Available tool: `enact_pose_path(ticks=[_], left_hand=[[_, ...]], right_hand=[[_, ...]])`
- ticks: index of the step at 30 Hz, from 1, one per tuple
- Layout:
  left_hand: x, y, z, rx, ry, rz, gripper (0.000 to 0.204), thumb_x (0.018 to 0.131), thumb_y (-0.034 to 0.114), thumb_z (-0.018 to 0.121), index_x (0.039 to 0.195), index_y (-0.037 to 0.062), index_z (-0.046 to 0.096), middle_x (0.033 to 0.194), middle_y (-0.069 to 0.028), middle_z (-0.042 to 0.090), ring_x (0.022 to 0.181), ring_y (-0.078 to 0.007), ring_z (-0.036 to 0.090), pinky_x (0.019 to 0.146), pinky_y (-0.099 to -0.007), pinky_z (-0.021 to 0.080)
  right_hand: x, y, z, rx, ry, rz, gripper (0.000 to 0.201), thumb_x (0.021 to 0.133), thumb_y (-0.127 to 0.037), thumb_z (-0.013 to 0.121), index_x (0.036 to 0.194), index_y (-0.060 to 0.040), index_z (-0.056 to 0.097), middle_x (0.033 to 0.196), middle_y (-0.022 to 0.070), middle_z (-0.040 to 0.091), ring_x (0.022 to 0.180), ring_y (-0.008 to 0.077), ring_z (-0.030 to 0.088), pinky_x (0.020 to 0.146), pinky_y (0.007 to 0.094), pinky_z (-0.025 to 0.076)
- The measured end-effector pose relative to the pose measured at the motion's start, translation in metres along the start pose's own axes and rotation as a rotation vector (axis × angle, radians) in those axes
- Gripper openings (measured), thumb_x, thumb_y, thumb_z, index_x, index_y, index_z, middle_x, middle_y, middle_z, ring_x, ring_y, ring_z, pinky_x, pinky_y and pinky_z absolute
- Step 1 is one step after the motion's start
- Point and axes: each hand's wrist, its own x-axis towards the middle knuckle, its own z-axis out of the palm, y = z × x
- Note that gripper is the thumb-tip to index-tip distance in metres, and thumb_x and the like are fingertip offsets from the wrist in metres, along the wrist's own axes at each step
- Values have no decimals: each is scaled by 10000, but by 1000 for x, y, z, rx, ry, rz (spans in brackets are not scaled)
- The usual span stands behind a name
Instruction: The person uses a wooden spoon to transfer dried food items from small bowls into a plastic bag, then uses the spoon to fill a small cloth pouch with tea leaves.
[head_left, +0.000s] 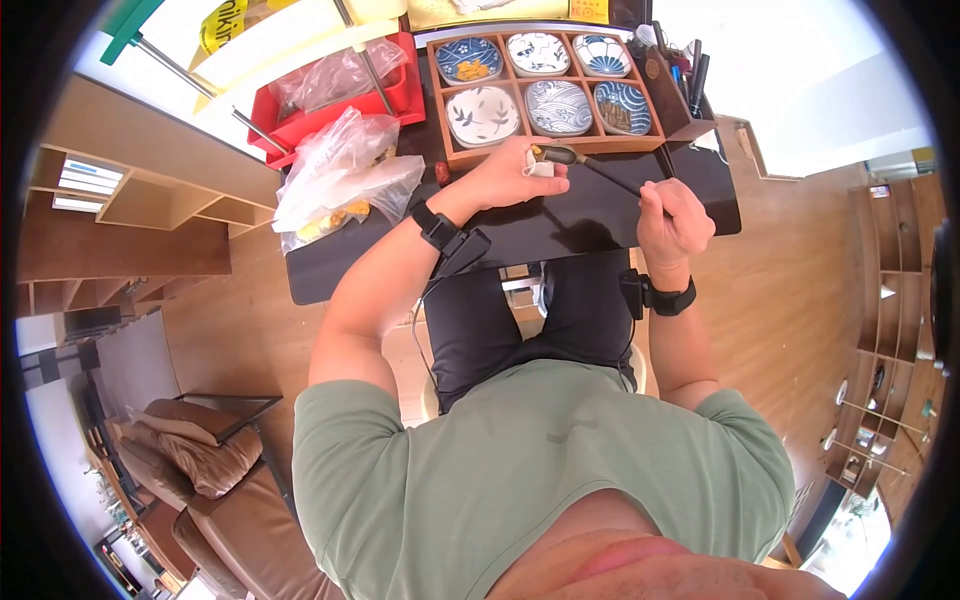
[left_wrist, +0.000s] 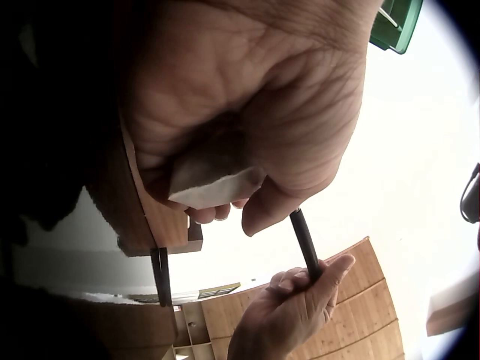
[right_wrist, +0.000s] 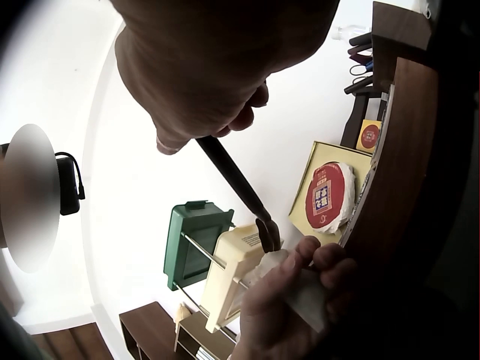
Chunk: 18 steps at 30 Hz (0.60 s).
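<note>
My right hand [head_left: 676, 222] grips the far end of a long dark spoon [head_left: 612, 176] above the table. Its bowl end reaches my left hand [head_left: 505, 178], whose fingers are curled around a folded white tissue [head_left: 540, 168]. In the right wrist view the spoon's tip meets the tissue [right_wrist: 306, 300] at the left fingertips. The left wrist view shows the tissue [left_wrist: 214, 186] tucked between palm and fingers, with the dark handle [left_wrist: 304, 241] running to the right hand. Part of the spoon's bowl is hidden.
Behind the hands, a wooden divided tray [head_left: 550, 146] holds several blue-and-white dishes, one with orange pieces. Plastic bags [head_left: 345, 175] lie at the left, before a red bin [head_left: 408, 80]. A small red item [head_left: 442, 173] sits near the left wrist. A pen holder [head_left: 672, 100] stands right.
</note>
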Motion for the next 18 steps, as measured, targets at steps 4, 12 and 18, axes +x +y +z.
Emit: enact_pose_path(ticks=[4,12,18], left_hand=[[0,0,1,-21,-1,-3,309,852,134,787,1122,36,675,964,-2,695,825,-75,618,694,-237,505],[0,0,1,-43,0,-72,362,859,152,790,1184,31,684,1000,-25,703,900,-95,626,783,-259,509],[0,-2,0,-35,-9,-36,366,853,141,793,1183,28,683,1017,-35,707,915,-98,630,812,-261,508]], right_hand=[[-2,-2,0,12,14,-11,174,786,26,824,800,14,652,661,112,652,537,222,607,510,275,500],[-3,-5,-1,-4,-5,-13,177,795,0,832,825,16,659,678,113,661,556,243,622,530,294,525],[2,-8,-1,-24,-1,-34,166,805,-6,827,814,13,663,669,106,655,549,238,612,534,285,518]])
